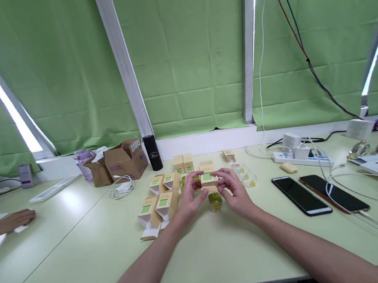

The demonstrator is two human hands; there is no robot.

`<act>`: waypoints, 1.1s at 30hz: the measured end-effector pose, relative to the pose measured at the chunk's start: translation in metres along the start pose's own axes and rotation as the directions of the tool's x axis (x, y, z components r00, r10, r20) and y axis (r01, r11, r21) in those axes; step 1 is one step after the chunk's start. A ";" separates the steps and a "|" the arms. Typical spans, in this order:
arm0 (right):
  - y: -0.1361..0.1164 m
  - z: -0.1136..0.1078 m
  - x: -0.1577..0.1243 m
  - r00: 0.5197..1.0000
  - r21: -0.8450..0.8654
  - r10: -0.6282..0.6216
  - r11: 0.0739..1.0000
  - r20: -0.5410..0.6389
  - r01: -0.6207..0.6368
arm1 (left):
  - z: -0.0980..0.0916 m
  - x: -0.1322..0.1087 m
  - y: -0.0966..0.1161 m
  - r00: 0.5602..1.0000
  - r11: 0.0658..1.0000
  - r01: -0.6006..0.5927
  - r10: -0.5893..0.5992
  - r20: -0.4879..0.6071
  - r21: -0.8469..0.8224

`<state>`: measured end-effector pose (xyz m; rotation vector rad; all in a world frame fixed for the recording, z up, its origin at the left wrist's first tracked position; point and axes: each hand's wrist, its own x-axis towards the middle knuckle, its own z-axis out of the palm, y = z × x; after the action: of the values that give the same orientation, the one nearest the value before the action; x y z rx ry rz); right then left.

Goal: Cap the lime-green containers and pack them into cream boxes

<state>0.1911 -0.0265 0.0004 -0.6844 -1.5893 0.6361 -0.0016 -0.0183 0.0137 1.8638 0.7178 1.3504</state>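
A small tan box (209, 180) with a green-and-white label is held between my two hands, in the middle of the table. My left hand (193, 194) grips its left side with curved fingers, and my right hand (235, 192) grips its right side. Just below the box's near flap stands a small clear container of green content (215, 200), with a yellow spot low on it. To the left of my left hand, several similar boxes (163, 205) lie with flaps open toward me. Part of another green item behind my left fingers is mostly hidden.
More small boxes (183, 163) stand farther back. Several clear round containers (249, 180) sit right of my right hand. Phones (301, 195), cables and a power strip (302, 158) occupy the right side. A cardboard box (127, 161) and black cylinder (152, 153) stand at back. Another person's hand (20, 219) rests far left.
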 end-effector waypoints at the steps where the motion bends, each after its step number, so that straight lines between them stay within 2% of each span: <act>1: -0.001 0.000 0.000 1.000 -0.002 -0.004 1.000 0.002 0.004 | 0.000 0.000 0.000 1.000 1.000 0.010 -0.010 -0.008 -0.010; 8: -0.002 0.000 -0.001 0.999 -0.026 -0.037 0.999 0.017 0.037 | 0.000 0.001 0.001 0.998 0.994 0.058 -0.061 -0.025 -0.093; 17: -0.003 0.000 -0.002 0.998 -0.032 -0.051 0.998 0.032 0.053 | 0.000 0.001 0.002 0.997 0.990 0.069 -0.071 -0.018 -0.120; 33: -0.003 0.002 -0.003 0.999 -0.007 -0.048 0.999 0.024 0.048 | 0.000 0.001 0.001 0.998 0.998 0.043 -0.044 -0.035 -0.043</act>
<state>0.1894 -0.0304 0.0004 -0.6446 -1.6261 0.6050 -0.0015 -0.0186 0.0154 1.7847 0.7380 1.3638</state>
